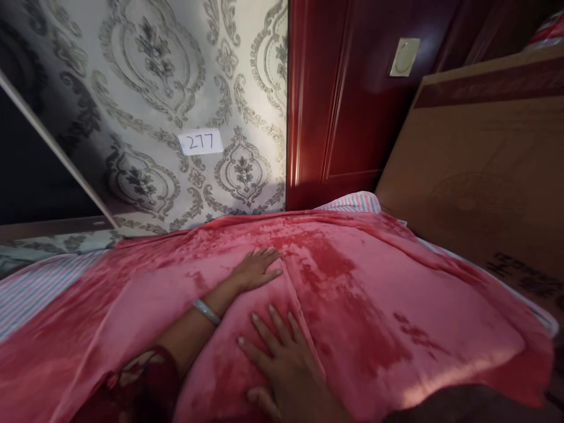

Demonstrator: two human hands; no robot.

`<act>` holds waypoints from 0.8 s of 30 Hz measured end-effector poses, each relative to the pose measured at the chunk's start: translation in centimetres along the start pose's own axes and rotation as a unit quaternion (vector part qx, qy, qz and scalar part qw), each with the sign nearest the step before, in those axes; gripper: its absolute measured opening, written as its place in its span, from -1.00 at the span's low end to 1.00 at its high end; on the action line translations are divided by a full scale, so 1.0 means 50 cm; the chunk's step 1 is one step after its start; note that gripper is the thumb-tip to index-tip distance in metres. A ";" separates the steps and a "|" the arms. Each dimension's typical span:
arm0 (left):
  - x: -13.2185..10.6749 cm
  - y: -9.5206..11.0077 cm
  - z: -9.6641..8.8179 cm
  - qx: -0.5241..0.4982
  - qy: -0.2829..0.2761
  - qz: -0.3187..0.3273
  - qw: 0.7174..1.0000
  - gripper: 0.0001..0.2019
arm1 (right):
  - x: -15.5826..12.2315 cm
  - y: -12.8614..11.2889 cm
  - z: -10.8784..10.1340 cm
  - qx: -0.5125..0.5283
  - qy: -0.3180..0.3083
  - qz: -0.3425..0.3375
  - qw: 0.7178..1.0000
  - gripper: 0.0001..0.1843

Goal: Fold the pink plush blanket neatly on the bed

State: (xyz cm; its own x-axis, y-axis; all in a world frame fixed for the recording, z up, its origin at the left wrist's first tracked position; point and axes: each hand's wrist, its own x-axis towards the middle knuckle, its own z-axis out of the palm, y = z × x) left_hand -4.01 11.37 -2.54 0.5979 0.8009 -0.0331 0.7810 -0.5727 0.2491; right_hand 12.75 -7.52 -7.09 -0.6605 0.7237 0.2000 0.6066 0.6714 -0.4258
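In the head view, a red-and-pink plush blanket [365,276] is seen spread across the middle, over a pink, white and grey striped sheet [48,288]. The blanket's left part is touched by the bare left hand [259,270], laid flat with fingers close together and thumb apart, and, nearer, by the bare right hand [286,358], its fingers spread; nothing is gripped. The cloth is judged soft, limp and not fragile, perhaps bulky, best held by the long raised edge [304,317] beside the right hand. Movement is bounded far by the grey-patterned wallpapered wall [238,88] and right by the brown cardboard box [480,170]; more room is offered above the blanket's right part.
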 end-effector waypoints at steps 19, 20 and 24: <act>-0.214 0.043 -0.089 -0.103 -0.009 0.086 0.991 -0.34 | 0.063 -0.058 -0.092 -0.057 0.043 -0.082 0.994 -0.51; -0.216 0.041 -0.081 -0.090 -0.014 0.086 0.992 -0.36 | 0.074 -0.057 -0.086 -0.057 0.032 -0.105 0.992 -0.52; -0.206 0.024 -0.035 0.006 -0.018 0.072 0.997 -0.44 | 0.086 -0.044 -0.040 -0.094 0.004 -0.121 0.988 -0.46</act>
State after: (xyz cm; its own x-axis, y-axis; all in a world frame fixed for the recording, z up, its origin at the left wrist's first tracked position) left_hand -9.53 2.74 -0.19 0.7099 0.7035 -0.0325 0.6885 -0.6836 0.2420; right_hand 9.45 -5.56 -3.53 -0.7930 0.5394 0.2832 0.5036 0.8420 -0.1937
